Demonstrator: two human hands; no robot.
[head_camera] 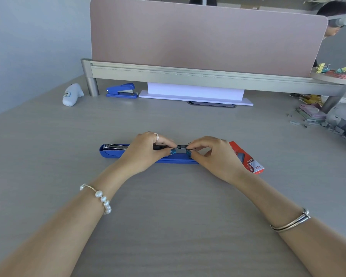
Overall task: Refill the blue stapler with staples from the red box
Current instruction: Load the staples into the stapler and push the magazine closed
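A blue stapler (pixel 110 152) lies opened flat and lengthwise across the middle of the desk, its metal staple channel facing up at the left end. My left hand (pixel 146 150) and my right hand (pixel 214 154) meet over its middle. Both pinch a short grey strip of staples (pixel 181 150) by its two ends, right above the channel. Whether the strip sits in the channel I cannot tell. The red box (pixel 248 158) of staples lies just behind my right hand, at the stapler's right end.
A second blue stapler (pixel 121 90) stands at the back by the partition leg, next to a white controller (pixel 71 94) and a stack of white paper (pixel 194 94). Loose staples and clutter (pixel 316 118) lie at the far right. A person sits behind the partition.
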